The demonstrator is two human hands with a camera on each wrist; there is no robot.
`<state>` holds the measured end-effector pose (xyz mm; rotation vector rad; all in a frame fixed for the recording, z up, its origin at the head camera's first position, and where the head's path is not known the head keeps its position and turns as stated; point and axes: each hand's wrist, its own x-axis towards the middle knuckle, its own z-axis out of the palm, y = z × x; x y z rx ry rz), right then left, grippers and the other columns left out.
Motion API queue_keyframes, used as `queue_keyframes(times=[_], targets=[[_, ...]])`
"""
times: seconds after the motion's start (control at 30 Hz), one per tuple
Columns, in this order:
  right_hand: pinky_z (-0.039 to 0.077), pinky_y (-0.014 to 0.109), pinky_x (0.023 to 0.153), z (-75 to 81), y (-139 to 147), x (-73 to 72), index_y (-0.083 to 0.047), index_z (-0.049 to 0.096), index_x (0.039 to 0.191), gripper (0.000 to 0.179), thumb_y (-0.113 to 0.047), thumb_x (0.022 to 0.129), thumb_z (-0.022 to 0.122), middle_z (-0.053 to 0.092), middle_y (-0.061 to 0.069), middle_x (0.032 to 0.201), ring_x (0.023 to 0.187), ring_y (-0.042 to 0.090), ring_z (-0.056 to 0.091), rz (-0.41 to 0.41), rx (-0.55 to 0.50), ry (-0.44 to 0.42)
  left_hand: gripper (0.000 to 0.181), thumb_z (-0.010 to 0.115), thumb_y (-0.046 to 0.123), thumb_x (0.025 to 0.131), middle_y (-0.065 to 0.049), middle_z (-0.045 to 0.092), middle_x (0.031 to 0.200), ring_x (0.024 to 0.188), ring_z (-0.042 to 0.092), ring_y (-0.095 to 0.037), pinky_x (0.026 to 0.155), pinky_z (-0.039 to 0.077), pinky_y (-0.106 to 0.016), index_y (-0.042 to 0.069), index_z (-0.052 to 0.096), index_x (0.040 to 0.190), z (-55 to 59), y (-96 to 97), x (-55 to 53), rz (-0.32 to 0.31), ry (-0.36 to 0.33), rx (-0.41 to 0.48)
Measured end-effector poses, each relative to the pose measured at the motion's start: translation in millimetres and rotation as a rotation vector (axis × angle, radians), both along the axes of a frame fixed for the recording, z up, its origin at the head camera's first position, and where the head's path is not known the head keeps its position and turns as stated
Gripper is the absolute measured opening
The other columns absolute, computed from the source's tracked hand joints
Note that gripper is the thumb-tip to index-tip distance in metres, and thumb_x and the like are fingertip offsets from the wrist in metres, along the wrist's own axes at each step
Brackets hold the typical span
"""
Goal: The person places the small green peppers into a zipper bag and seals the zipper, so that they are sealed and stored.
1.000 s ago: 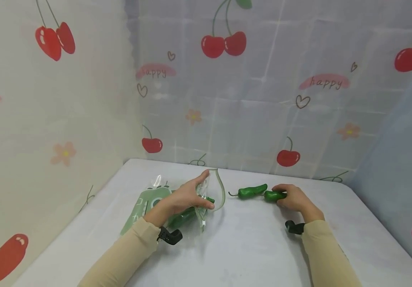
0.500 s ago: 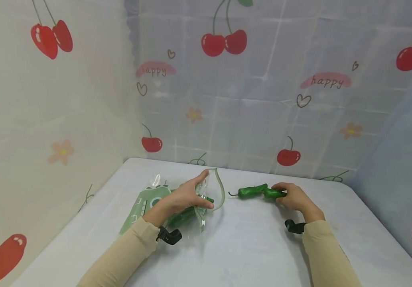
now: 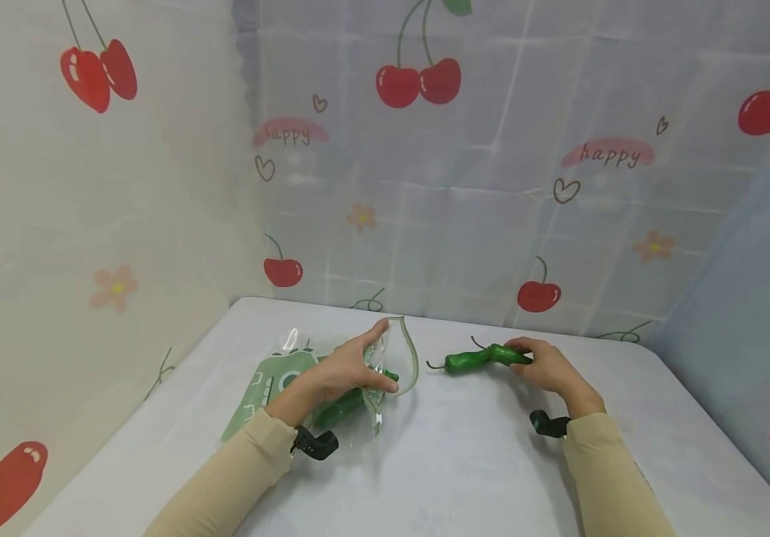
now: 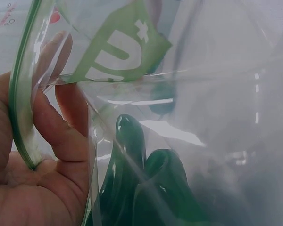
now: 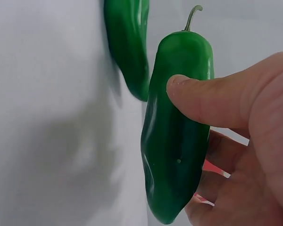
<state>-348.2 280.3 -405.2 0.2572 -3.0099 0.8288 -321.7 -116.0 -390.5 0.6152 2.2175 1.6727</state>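
Note:
My left hand point(image 3: 334, 373) holds a clear resealable bag point(image 3: 270, 384) with a green print at its mouth, thumb and fingers spread along the edge. Its green zip strip point(image 4: 20, 89) crosses the palm in the left wrist view. Inside the plastic lie green peppers point(image 4: 125, 160), partly hidden by the hand in the head view. My right hand point(image 3: 551, 371) pinches another green pepper point(image 5: 177, 136) between thumb and fingers, its thin curved stem pointing up and away. A second loose pepper point(image 3: 465, 362) lies on the table just left of the held one.
A white-covered table point(image 3: 438, 470) carries everything. Behind it hangs a pale curtain point(image 3: 452, 224) printed with cherries and hearts, and similar sheets close off the left and right sides.
The pepper in my right hand has risen and tilted, so its stem now points up above the loose pepper. My left hand and the bag have stayed almost still.

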Motion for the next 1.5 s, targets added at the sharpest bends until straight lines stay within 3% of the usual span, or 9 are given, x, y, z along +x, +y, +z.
queue_keyframes(times=[0.17,0.33,0.53,0.8,1.03,1.13,1.33,1.5], targets=[[0.048,0.061,0.099,9.9,-4.8,2.8,-0.007,0.058,0.142,0.045,-0.016,0.098,0.067,0.057,0.026,0.141,0.121,0.039,0.056,0.017,-0.027,-0.013,0.124,0.096,0.013,0.072,0.013,0.013,0.172,0.141,0.029,-0.024,0.07,0.048,-0.031,0.03,0.017,0.166,1.3,-0.1,-1.4,-0.003,0.006,-0.004],[0.05,0.06,0.1,21.6,-10.8,6.8,-0.008,0.055,0.145,0.047,-0.02,0.101,0.066,0.056,0.025,0.143,0.127,0.044,0.055,0.051,-0.063,-0.018,0.124,0.095,0.013,0.072,0.013,0.013,0.173,0.151,0.021,-0.017,0.09,0.046,-0.029,0.029,0.017,0.166,1.7,-0.3,-3.0,-0.001,0.02,-0.003],[0.054,0.052,0.093,27.3,-16.5,10.6,-0.008,0.05,0.15,0.051,-0.026,0.104,0.062,0.054,0.024,0.143,0.119,0.041,0.058,0.072,-0.068,-0.006,0.123,0.096,0.015,0.072,0.014,0.014,0.172,0.14,0.029,-0.023,0.074,0.048,-0.031,0.03,0.017,0.166,-1.3,-2.0,-2.6,0.007,0.012,-0.01],[0.054,0.051,0.09,27.8,-20.7,9.9,-0.009,0.048,0.152,0.054,-0.031,0.104,0.062,0.056,0.023,0.142,0.112,0.034,0.062,0.086,-0.063,0.009,0.124,0.096,0.016,0.071,0.014,0.014,0.172,0.14,0.029,-0.024,0.067,0.047,-0.03,0.032,0.018,0.166,-1.1,-2.5,-2.6,0.006,0.01,-0.008],[0.056,0.049,0.088,29.3,-24.7,10.3,-0.014,0.048,0.152,0.055,-0.028,0.102,0.065,0.055,0.022,0.143,0.109,0.031,0.064,0.116,-0.092,-0.024,0.124,0.096,0.015,0.072,0.014,0.014,0.172,0.14,0.03,-0.025,0.065,0.046,-0.029,0.03,0.017,0.166,-0.2,-3.4,-3.2,-0.002,0.014,-0.002],[0.056,0.051,0.09,30.8,-27.2,12.1,-0.014,0.047,0.153,0.057,-0.027,0.102,0.066,0.054,0.022,0.144,0.111,0.031,0.064,0.167,-0.105,-0.034,0.123,0.096,0.015,0.072,0.014,0.014,0.172,0.14,0.03,-0.024,0.065,0.046,-0.029,0.032,0.018,0.166,-0.4,-3.6,-3.4,0.002,0.016,-0.005],[0.052,0.051,0.094,33.3,-32.1,15.2,-0.017,0.048,0.153,0.058,-0.029,0.1,0.068,0.056,0.021,0.144,0.093,0.028,0.072,0.231,-0.15,-0.04,0.123,0.096,0.015,0.072,0.013,0.014,0.172,0.14,0.029,-0.024,0.069,0.048,-0.03,0.032,0.019,0.166,-1.1,-3.4,-3.2,0.016,0.019,-0.015],[0.054,0.043,0.085,37.5,-34.9,17.8,-0.019,0.056,0.145,0.053,-0.032,0.097,0.073,0.06,0.018,0.142,0.082,0.025,0.071,0.262,-0.187,0.005,0.123,0.096,0.014,0.072,0.013,0.015,0.172,0.14,0.029,-0.024,0.067,0.048,-0.03,0.033,0.019,0.166,-1.0,-3.1,-3.8,0.019,0.012,-0.009]])
